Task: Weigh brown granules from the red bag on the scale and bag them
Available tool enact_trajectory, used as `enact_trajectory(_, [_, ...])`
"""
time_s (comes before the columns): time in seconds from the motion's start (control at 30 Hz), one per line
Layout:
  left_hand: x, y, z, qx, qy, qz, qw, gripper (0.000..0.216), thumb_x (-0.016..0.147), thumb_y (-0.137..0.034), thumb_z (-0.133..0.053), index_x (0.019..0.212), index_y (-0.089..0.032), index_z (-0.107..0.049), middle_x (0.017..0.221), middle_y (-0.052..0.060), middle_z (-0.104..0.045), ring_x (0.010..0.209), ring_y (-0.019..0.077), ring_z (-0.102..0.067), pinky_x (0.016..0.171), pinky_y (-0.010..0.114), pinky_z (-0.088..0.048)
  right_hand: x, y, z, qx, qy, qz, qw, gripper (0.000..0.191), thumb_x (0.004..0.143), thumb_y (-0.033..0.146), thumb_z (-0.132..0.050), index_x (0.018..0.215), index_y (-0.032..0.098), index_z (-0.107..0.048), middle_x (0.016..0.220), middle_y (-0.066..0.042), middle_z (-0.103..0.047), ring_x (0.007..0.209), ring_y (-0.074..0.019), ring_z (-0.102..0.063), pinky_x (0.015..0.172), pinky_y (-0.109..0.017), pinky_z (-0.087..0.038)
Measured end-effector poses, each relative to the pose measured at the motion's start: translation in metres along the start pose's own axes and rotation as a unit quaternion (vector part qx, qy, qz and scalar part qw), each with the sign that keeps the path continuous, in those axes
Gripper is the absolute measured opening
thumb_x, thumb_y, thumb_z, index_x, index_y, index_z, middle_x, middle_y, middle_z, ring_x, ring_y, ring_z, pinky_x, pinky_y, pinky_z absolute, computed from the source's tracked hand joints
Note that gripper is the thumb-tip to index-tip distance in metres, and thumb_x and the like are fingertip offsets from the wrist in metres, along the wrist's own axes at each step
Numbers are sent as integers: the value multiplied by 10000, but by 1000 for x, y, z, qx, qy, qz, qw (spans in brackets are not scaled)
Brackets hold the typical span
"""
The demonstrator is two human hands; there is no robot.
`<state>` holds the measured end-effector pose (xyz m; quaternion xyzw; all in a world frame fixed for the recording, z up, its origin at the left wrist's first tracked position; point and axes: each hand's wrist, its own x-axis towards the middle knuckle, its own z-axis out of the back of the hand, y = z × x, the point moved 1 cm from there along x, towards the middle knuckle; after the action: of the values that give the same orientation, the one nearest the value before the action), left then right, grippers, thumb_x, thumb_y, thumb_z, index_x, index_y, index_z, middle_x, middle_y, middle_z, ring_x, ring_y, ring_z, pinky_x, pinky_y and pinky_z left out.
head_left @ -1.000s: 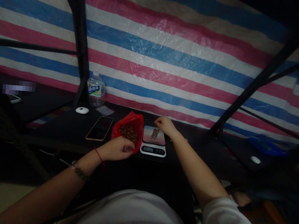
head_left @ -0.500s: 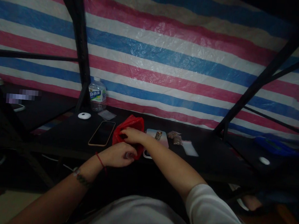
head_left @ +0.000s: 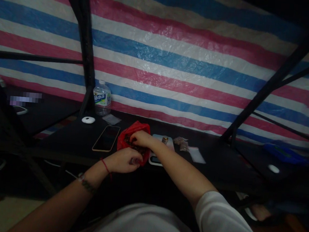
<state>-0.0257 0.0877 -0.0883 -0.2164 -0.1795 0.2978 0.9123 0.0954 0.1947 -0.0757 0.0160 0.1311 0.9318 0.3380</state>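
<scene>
A red plastic bag [head_left: 131, 132] filled with small brown pieces stands open on the dark table. My right hand [head_left: 141, 139] reaches into it, fingers curled down among the pieces. My left hand [head_left: 125, 161] pinches the bag's near rim, fingers closed on it. Just right of the bag is a small kitchen scale [head_left: 160, 149], largely covered by my right forearm, with a small object [head_left: 164, 140] on its platform.
A phone [head_left: 106, 138] lies left of the bag. Behind it are a water bottle [head_left: 102, 97], a white round object [head_left: 88, 120] and a clear packet [head_left: 111, 119]. Small filled packets [head_left: 182, 143] and an empty bag [head_left: 197, 154] lie right of the scale. Black frame bars rise on both sides.
My right hand left the scale's platform, crossed left and went into the red bag. My left hand has kept its hold on the bag's rim.
</scene>
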Motion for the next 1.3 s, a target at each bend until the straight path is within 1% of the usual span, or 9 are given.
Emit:
enact_trajectory(0.13, [0,-1,-1,6,-2,-2,1000,219,720,-124,-515,847,-172,-687,734,10,-636,654,118,-546,612,209,-380,-8,-10,6,17,-6,-1,1000,269,758,106,-610,1000,149,-721,945,-55,-724,773,-145,-631,677,-214,-432])
enact_trajectory(0.27, [0,2,-3,-1,3,3,1000,228,718,-123,-518,862,-172,-688,750,12,-646,652,118,-550,618,213,-386,-3,-4,2,28,-13,72,997,429,734,156,-675,1162,152,-654,1164,-97,-659,984,-187,-613,842,-248,-441])
enact_trajectory(0.37, [0,5,-4,-6,10,12,1000,223,724,-129,-516,865,-177,-682,753,9,-648,651,118,-552,614,213,-387,4,5,-8,2,10,67,998,533,710,212,-719,1224,123,-612,1256,-158,-595,1047,-238,-585,877,-301,-443])
enact_trajectory(0.47, [-1,6,-4,-11,11,15,1000,231,720,-121,-510,868,-173,-681,748,10,-647,642,116,-551,601,210,-383,7,10,-13,-7,-6,72,997,462,739,189,-687,1191,112,-629,1196,-154,-623,987,-218,-595,841,-290,-447])
enact_trajectory(0.6, [0,5,-3,-18,14,14,1000,244,728,-127,-506,890,-166,-683,754,12,-649,625,111,-547,583,207,-379,4,5,-12,-9,-2,76,997,224,785,115,-601,977,122,-715,954,-75,-705,790,-142,-604,716,-223,-430])
enact_trajectory(0.77, [0,4,-2,-4,2,9,1000,237,723,-125,-507,869,-185,-684,772,6,-642,673,116,-559,618,201,-393,-8,-9,-3,-18,14,-2,1000,254,786,130,-602,1009,167,-719,938,-42,-722,744,-131,-613,666,-206,-417])
enact_trajectory(0.93, [0,6,-3,3,3,5,1000,230,726,-132,-519,875,-193,-684,786,8,-648,693,122,-569,643,206,-404,-10,-9,0,-14,9,9,1000,346,751,168,-658,1096,179,-692,1049,-47,-708,825,-140,-627,697,-193,-426])
enact_trajectory(1.07, [-1,9,-2,3,1,7,1000,235,734,-130,-508,878,-192,-682,790,8,-650,693,122,-573,648,207,-409,-6,-1,-4,-32,41,-16,999,252,776,164,-614,1001,179,-728,921,-29,-728,703,-118,-609,619,-191,-402])
enact_trajectory(1.3, [-3,12,4,5,-16,11,1000,209,735,-142,-513,866,-167,-673,811,28,-667,708,135,-584,671,219,-422,-11,1,9,-28,-10,-9,1000,224,789,121,-596,958,145,-742,897,-51,-732,718,-131,-614,654,-210,-412])
